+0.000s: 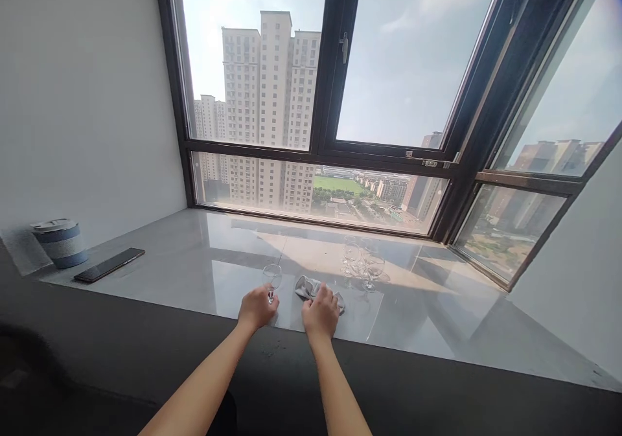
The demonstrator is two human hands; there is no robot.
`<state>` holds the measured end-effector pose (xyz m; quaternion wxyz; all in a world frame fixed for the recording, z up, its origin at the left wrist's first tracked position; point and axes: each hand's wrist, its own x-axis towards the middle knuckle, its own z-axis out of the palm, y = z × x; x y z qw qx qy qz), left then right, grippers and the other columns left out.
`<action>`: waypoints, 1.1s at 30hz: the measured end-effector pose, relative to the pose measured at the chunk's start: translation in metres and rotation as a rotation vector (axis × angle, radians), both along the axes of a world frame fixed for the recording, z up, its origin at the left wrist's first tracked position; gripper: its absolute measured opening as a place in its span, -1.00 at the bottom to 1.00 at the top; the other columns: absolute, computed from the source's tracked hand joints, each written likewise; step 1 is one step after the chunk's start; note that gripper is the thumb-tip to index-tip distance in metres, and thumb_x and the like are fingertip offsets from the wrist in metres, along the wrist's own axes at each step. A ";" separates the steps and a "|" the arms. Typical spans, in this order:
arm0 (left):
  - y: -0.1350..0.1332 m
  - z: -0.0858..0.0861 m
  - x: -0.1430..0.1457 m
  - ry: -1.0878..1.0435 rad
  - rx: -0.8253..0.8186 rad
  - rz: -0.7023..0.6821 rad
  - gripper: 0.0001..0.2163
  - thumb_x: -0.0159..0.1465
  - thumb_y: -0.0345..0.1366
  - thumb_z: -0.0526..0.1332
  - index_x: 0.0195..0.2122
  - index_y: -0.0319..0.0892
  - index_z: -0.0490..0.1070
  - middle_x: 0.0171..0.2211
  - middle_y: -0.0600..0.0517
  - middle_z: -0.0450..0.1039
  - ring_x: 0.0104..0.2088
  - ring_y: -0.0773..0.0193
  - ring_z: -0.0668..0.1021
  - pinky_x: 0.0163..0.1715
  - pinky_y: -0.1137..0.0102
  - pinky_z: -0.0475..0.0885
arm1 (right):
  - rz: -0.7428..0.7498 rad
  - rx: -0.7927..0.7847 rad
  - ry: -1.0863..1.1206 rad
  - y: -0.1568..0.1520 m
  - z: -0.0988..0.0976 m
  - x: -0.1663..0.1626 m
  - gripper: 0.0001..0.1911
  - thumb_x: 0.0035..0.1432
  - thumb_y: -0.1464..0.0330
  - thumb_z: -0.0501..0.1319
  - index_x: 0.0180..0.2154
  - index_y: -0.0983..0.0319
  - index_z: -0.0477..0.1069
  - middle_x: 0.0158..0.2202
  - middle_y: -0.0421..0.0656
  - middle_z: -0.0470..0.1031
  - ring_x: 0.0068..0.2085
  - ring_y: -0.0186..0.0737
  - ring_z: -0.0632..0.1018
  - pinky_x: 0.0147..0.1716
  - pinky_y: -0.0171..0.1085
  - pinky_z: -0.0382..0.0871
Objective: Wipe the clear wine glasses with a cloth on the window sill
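My left hand [258, 307] is closed round the stem of a clear wine glass [272, 274], held upright near the front edge of the tiled windowsill [170, 261]. To its right, my right hand [321, 311] rests on a crumpled grey cloth [306, 286], with the fingers curled over it. The cloth lies on the sill and sticks out on both sides of the hand. Beyond the cloth, to the right, several clear stemmed glasses [374, 267] stand close together. Their outlines overlap, and sunlight falls across them.
At the far left a blue and white tissue canister [65, 245] stands by the wall, with a dark phone [109, 265] lying beside it. A dark-framed window [321, 86] with a handle [345, 47] rises behind the sill. The sill's front edge drops off just before my wrists.
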<state>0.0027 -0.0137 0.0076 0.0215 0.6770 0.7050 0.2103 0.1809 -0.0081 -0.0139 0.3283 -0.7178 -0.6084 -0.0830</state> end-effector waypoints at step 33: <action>0.001 0.002 -0.002 0.003 -0.010 -0.010 -0.71 0.27 -0.17 0.02 -0.08 -0.12 0.42 -0.24 -0.08 0.56 -0.21 0.15 0.57 -0.24 0.36 0.32 | 0.184 0.142 0.378 0.004 0.006 0.010 -0.50 0.16 0.48 -0.05 0.16 0.24 0.10 0.01 0.05 0.34 -0.01 -0.07 0.44 -0.24 -0.24 0.36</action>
